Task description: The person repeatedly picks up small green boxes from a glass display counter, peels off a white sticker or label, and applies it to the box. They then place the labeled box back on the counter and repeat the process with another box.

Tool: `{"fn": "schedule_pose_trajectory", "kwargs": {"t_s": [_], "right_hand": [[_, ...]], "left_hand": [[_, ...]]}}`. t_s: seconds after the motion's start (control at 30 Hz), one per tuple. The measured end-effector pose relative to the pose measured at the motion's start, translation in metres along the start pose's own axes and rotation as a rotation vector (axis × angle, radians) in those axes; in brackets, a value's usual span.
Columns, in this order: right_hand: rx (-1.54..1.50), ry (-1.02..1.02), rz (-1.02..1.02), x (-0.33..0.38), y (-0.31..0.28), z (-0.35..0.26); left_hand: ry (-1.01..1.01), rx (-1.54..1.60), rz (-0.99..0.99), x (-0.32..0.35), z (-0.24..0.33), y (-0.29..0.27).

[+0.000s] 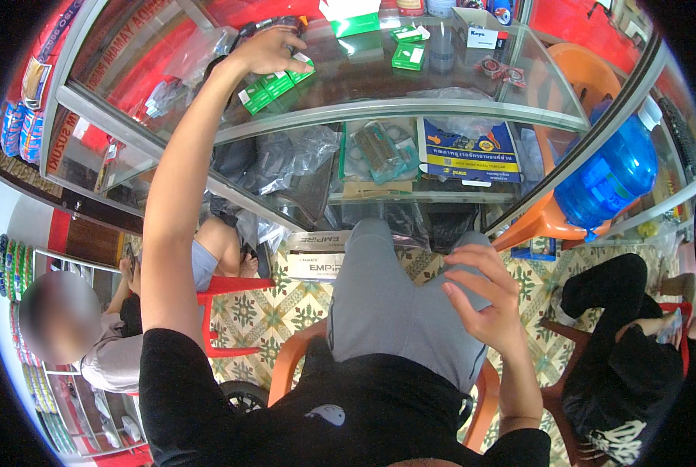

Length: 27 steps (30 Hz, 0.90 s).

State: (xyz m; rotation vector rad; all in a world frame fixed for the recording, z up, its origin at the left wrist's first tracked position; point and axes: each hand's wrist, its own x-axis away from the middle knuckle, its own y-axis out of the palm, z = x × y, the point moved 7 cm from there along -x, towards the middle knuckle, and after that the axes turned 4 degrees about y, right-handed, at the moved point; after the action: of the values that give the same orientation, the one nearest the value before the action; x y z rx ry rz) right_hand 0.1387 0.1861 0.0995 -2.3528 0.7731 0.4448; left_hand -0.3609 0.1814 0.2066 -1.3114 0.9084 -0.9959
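My left hand [268, 53] reaches across the glass counter [441, 107], its fingers spread over the far end of a row of small green boxes [265, 91]. One fingertip touches the top of the end box; I see no grip closed around it. My right hand [484, 296] hovers above my lap with fingers apart and slightly curled, holding nothing. To the right of the row lie more small green boxes [408, 56], one with a white label showing. A larger green and white box [356, 25] sits farther back on the glass.
Red ring-shaped packets [501, 72] and an open carton [472, 23] rest at the counter's right. Under the glass are a teal packet [381, 152] and a blue-yellow package [472, 152]. A large blue water bottle [609, 171] stands on an orange chair [539, 214]. People sit on both sides.
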Motion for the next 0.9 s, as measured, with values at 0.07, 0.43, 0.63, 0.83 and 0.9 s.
{"fn": "schedule_pose_trajectory", "kwargs": {"t_s": [0.07,0.43,0.63,0.83,0.9], "right_hand": [[0.003,0.002,-0.002,0.000,0.000,0.000],[-0.013,0.019,-0.006,0.003,0.004,0.000],[-0.011,0.023,0.001,0.005,0.002,0.002],[0.003,0.018,-0.001,0.006,0.002,0.003],[-0.008,0.014,-0.008,0.005,0.004,0.002]], "left_hand": [[0.005,-0.012,-0.009,0.000,0.003,-0.002],[0.016,-0.008,-0.048,-0.007,0.000,-0.002],[0.004,-0.001,-0.026,-0.002,0.009,-0.008],[0.129,0.056,0.151,-0.007,0.018,-0.009],[0.172,0.104,0.216,-0.011,0.029,-0.011]]}}
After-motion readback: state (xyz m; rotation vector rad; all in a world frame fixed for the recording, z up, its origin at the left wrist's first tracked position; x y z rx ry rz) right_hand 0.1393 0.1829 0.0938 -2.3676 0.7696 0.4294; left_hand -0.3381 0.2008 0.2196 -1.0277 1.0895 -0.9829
